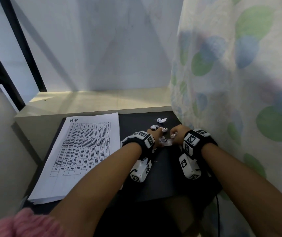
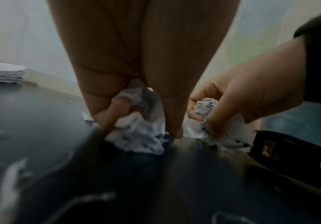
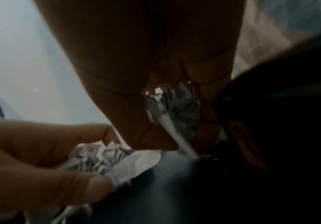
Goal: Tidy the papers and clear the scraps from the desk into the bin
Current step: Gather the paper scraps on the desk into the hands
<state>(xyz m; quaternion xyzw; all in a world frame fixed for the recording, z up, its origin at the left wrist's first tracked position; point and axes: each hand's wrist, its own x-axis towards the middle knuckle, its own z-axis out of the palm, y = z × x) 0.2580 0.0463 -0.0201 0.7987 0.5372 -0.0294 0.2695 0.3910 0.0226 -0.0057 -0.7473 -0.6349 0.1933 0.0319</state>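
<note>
A squared stack of printed papers (image 1: 83, 151) lies on the left of the black desk (image 1: 162, 177). Crumpled paper scraps (image 1: 166, 140) are bunched between both hands at the desk's far right. My left hand (image 1: 154, 134) grips a wad of scraps (image 2: 140, 133) in curled fingers, low on the desk. My right hand (image 1: 178, 134) pinches another crumpled scrap (image 2: 205, 106), with more paper (image 2: 230, 136) under it. Two loose scraps (image 1: 161, 120) (image 1: 154, 126) lie further back. No bin is in view.
A pale wooden ledge (image 1: 94, 101) runs behind the desk under a white wall. A patterned curtain (image 1: 239, 82) hangs close along the right side. Black metal bars (image 1: 22, 48) stand at the left. A pink fuzzy thing (image 1: 25, 223) shows at the bottom left.
</note>
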